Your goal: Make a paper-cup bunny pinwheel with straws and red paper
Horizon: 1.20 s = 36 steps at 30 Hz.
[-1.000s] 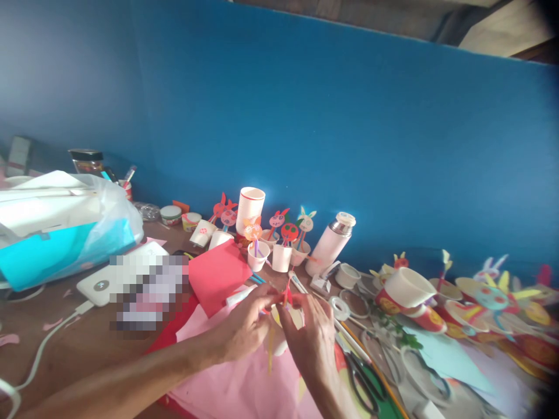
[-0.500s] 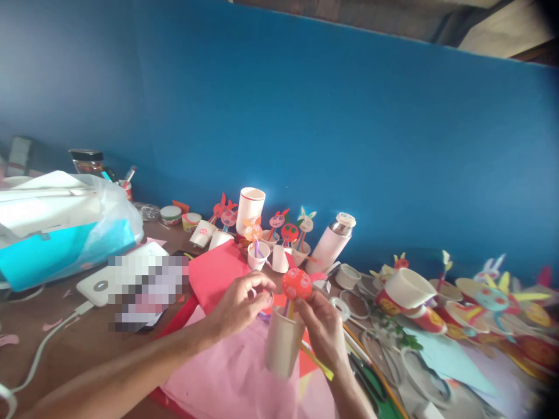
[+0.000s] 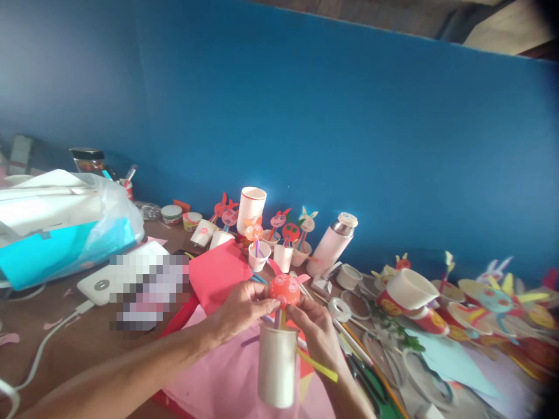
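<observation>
Pixels mask an object (image 3: 151, 294) at eight o'clock; the edge crops a bag (image 3: 116, 206) at nine; at six, a cup (image 3: 277, 369) part-hides pink paper (image 3: 213, 372).

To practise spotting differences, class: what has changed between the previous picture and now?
The left hand has taken hold of the red rabbit face, which the right hand still holds. The face and white paper cup shifted slightly left and down in view. The vacuum flask stayed put.
</observation>
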Tool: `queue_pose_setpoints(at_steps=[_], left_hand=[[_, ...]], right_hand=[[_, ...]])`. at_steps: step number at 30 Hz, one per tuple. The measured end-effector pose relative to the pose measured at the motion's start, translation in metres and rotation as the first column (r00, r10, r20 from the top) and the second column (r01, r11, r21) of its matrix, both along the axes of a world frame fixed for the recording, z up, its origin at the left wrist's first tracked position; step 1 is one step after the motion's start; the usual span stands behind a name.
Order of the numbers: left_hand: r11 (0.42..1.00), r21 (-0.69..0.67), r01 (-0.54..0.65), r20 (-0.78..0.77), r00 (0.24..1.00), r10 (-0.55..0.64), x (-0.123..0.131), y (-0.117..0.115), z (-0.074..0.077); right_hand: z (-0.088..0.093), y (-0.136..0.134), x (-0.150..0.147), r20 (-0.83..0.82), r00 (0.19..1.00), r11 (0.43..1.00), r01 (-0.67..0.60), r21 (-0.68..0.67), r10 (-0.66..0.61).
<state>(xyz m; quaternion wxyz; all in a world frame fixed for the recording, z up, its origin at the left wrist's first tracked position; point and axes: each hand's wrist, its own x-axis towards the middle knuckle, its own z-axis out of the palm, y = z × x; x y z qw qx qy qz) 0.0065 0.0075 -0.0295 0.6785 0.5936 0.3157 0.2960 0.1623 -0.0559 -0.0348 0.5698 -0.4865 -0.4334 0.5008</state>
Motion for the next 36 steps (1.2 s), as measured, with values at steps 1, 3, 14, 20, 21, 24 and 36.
queue_pose_setpoints(at_steps=[1, 3, 14, 20, 21, 24, 36], left_hand=[[1.0, -0.002, -0.002, 0.002, 1.0, 0.002, 0.0, 0.0, -0.001], [1.0, 0.0, -0.005, 0.013, 1.0, 0.005, 0.0, 0.001, -0.002], [1.0, 0.012, 0.023, 0.017, 1.0, -0.024, 0.0, 0.001, -0.002], [0.995, 0.101, 0.02, -0.081, 0.997, -0.012, 0.0, 0.0, -0.002], [0.993, 0.117, 0.011, -0.098, 0.995, 0.001, 0.0, -0.001, -0.001], [0.991, 0.131, 0.011, -0.118, 0.993, 0.005, 0.0, -0.001, 0.002], [0.998, 0.054, 0.032, -0.019, 0.999, -0.031, 0.001, -0.002, 0.004]], right_hand=[[0.0, 0.0, 0.001, 0.003, 1.0, 1.0, -0.011, -0.009, 0.011], [0.001, 0.0, 0.004, 0.028, 0.999, 0.999, -0.041, -0.024, 0.041], [0.008, 0.002, 0.011, 0.307, 0.95, 0.998, -0.048, -0.033, 0.056], [0.006, 0.001, 0.015, 0.444, 0.895, 0.999, -0.038, -0.016, 0.042], [0.006, 0.001, 0.015, 0.457, 0.889, 0.999, -0.033, -0.014, 0.036], [0.006, 0.001, 0.015, 0.467, 0.884, 1.0, -0.025, -0.011, 0.028], [0.01, 0.0, 0.012, 0.513, 0.858, 1.0, 0.02, -0.025, -0.004]])
